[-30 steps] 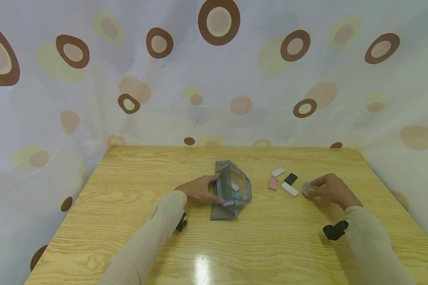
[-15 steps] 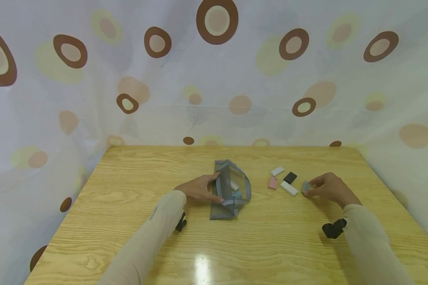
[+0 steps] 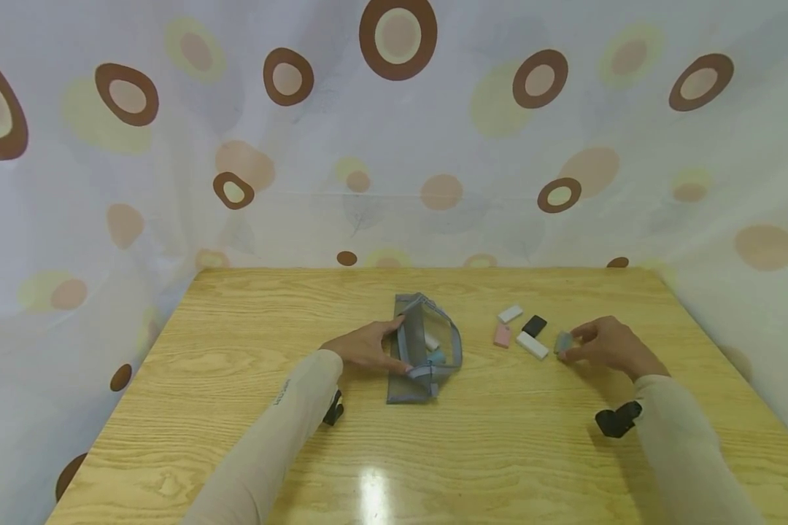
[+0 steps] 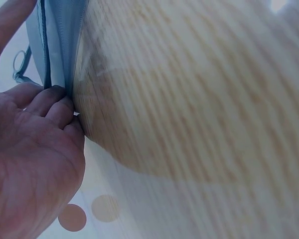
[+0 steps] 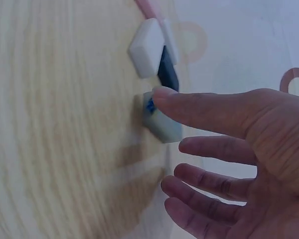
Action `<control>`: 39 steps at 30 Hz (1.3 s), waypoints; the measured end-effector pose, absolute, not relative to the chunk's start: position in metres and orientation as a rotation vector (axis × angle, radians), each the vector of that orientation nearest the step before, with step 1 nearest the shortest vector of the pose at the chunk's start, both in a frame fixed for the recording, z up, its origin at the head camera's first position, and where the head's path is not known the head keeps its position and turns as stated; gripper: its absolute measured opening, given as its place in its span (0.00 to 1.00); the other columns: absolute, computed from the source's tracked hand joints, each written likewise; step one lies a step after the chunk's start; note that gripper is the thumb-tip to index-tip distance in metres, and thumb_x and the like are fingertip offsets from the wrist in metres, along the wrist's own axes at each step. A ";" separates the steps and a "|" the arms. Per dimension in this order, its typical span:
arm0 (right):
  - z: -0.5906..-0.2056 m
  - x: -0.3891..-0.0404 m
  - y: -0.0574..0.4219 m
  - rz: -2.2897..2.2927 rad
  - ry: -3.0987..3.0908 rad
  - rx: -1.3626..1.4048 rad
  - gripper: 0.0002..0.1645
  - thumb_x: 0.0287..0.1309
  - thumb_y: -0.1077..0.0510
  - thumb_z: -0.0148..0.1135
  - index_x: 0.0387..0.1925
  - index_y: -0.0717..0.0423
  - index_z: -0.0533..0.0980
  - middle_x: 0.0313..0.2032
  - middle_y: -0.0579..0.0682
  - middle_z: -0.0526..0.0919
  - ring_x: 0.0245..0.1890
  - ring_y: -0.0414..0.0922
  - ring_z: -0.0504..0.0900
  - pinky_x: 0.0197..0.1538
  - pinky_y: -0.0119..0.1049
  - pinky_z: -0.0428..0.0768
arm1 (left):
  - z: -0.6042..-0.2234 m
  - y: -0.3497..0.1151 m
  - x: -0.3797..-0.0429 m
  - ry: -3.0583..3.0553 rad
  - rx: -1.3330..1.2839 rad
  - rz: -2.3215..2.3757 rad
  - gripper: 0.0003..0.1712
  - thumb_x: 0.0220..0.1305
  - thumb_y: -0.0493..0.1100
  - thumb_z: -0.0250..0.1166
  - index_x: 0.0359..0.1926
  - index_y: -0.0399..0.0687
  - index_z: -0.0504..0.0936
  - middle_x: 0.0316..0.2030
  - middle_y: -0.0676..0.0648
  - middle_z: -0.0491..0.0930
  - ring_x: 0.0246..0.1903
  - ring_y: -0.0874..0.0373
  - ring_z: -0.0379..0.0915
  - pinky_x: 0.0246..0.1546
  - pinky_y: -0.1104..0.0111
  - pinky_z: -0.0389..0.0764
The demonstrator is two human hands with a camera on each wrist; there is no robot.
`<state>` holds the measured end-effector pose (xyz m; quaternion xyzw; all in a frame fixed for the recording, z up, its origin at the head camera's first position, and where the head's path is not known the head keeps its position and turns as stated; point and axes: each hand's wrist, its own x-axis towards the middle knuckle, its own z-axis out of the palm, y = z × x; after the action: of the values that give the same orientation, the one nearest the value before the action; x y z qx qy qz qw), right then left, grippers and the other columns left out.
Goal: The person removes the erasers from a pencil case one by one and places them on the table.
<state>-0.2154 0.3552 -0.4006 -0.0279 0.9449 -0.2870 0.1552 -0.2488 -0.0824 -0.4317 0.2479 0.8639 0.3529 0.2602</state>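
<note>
A grey mesh zip pouch [image 3: 407,386] lies on its side with its mouth spread toward the right; a white block [image 3: 431,341] and a light-blue item [image 3: 436,357] show inside. My left hand [image 3: 368,346] grips the pouch by its near side, thumb and fingers apart along the opening. In the left wrist view the fingers curl against the pouch fabric [image 4: 65,40]. My right hand [image 3: 611,346] pinches a small grey-green eraser [image 3: 563,343] between thumb and index finger. The right wrist view shows a blue mark on that eraser [image 5: 162,123], the other fingers loosely extended.
Left of the right hand lie a white eraser [image 3: 532,345], a black one [image 3: 535,325], a pink one [image 3: 503,336] and a smaller white one [image 3: 510,314]. The wooden table [image 3: 473,452] ends at a patterned curtain [image 3: 394,226] behind and at the sides.
</note>
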 end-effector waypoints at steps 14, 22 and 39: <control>-0.375 -0.225 0.325 -0.998 2.855 -0.224 0.34 0.65 0.44 0.69 0.61 0.67 0.77 0.62 0.71 0.75 0.52 0.65 0.81 0.48 0.59 0.83 | -0.437 -0.082 -0.252 2.354 0.667 0.940 0.62 0.61 0.54 0.74 0.82 0.47 0.42 0.79 0.41 0.45 0.78 0.46 0.42 0.75 0.52 0.55; -0.370 -0.230 0.291 -1.114 2.839 -0.352 0.28 0.65 0.49 0.69 0.58 0.65 0.80 0.64 0.69 0.72 0.50 0.62 0.84 0.47 0.56 0.84 | -0.435 -0.083 -0.251 2.353 0.667 0.933 0.62 0.61 0.55 0.75 0.82 0.48 0.42 0.79 0.42 0.45 0.78 0.46 0.42 0.75 0.53 0.56; -0.379 -0.234 0.221 -1.212 2.659 -0.518 0.22 0.61 0.56 0.72 0.54 0.64 0.82 0.60 0.64 0.74 0.46 0.58 0.84 0.40 0.51 0.87 | -0.433 -0.083 -0.252 2.362 0.657 0.928 0.62 0.60 0.55 0.75 0.82 0.48 0.44 0.79 0.41 0.46 0.78 0.46 0.43 0.74 0.52 0.56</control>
<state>-0.2340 0.2207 -0.3787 -0.1738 0.8927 -0.4067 0.0869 -0.2518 -0.0827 -0.4331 0.2422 0.8708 0.3419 0.2571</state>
